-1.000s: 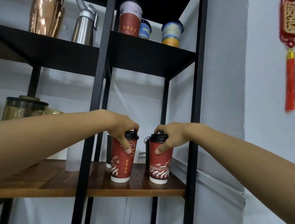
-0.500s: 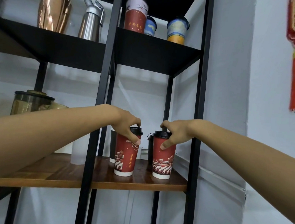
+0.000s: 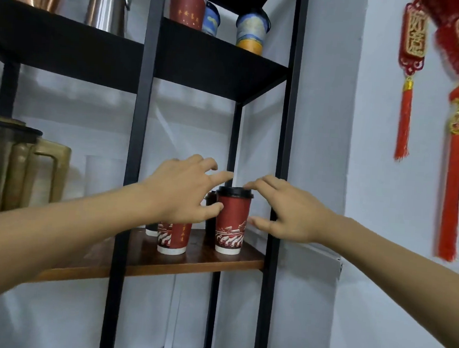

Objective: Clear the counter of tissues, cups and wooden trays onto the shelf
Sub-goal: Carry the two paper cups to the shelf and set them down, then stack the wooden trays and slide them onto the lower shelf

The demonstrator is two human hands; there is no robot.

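Note:
Two red paper cups with black lids stand upright on the wooden shelf (image 3: 216, 262). The left cup (image 3: 172, 238) is mostly hidden behind my left hand (image 3: 183, 189), which hovers in front of it with fingers spread and holds nothing. The right cup (image 3: 233, 220) stands free, its lid fully visible. My right hand (image 3: 286, 211) is just right of that cup, fingers spread; its fingertips are at the lid's edge and the thumb is near the cup's side. More dark-lidded cups stand behind these two.
Black metal posts (image 3: 283, 150) frame the shelf bay. The upper black shelf (image 3: 218, 60) carries several paper cups, a steel flask (image 3: 110, 2) and a copper vessel. A gold pitcher (image 3: 17, 162) stands at left. Red tasselled ornaments (image 3: 409, 78) hang on the right wall.
Both hands have let go of the cups' lids and opened, drawing back slightly. The two cups stay standing on the wooden shelf. The camera has moved closer and shifted.

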